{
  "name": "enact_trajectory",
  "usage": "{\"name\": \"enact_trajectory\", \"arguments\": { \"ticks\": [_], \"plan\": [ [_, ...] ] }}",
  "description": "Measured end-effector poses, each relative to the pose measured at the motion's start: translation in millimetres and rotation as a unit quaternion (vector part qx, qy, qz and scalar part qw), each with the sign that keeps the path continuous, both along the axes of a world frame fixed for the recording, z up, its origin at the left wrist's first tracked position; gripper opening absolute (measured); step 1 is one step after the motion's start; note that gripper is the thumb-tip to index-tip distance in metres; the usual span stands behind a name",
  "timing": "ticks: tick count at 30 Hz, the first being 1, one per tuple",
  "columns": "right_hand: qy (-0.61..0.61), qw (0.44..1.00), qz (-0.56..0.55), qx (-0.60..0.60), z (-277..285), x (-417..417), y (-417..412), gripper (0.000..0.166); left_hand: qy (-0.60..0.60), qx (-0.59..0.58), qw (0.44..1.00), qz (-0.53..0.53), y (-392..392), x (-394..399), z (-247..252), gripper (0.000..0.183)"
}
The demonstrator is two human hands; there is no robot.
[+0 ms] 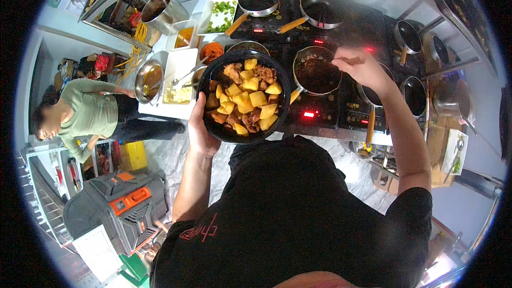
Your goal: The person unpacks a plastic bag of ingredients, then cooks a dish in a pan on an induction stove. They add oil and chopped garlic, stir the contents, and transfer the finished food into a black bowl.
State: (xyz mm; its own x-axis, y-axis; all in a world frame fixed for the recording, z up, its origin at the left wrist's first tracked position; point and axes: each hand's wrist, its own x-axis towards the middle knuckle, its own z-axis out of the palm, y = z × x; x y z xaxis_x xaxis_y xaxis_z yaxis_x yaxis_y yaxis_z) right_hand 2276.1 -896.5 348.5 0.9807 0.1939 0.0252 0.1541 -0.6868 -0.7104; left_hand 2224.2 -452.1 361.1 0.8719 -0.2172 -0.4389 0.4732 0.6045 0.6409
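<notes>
My left hand (pixel 201 130) holds a round black bowl (pixel 245 138) by its left rim, thumb on top. Potato chunks (pixel 245 100) and browned meat pieces (pixel 262 74) fill it. To the right, my right hand (pixel 358 64) is raised over the right rim of a pan (pixel 318 70) with a dark, wet-looking bottom, its fingers drawn together. A thin brownish thing seems to lie at those fingers, but what it is cannot be told. The pan sits on an induction cooker (pixel 310 115) with a lit red display.
More wooden-handled pans (pixel 259 0) stand on cookers ahead and to the right. At the left are a tray of chopped green peppers (pixel 220 12), a tray of minced garlic (pixel 179 94), a steel bowl (pixel 149 80) and a tall pot (pixel 164 14). A person (pixel 90 108) stands beyond.
</notes>
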Motion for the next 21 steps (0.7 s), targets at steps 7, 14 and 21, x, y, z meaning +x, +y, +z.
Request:
{"name": "enact_trajectory", "arguments": {
  "ticks": [7,14,21],
  "plan": [
    [0.053,0.997,-0.056,-0.019,12.3,4.2,-15.0,0.027,-0.012,0.012,1.000,0.001,-2.7,-1.9,3.0,0.064],
    [0.124,0.991,-0.046,0.027,12.1,-8.3,-27.9,0.031,-0.010,0.018,1.000,0.014,-4.7,-2.6,-0.8,0.063],
    [0.123,0.986,-0.074,0.082,5.3,-26.5,-28.9,0.031,-0.014,0.020,1.000,0.007,-1.0,-1.6,-0.5,0.063]
  ]
}}
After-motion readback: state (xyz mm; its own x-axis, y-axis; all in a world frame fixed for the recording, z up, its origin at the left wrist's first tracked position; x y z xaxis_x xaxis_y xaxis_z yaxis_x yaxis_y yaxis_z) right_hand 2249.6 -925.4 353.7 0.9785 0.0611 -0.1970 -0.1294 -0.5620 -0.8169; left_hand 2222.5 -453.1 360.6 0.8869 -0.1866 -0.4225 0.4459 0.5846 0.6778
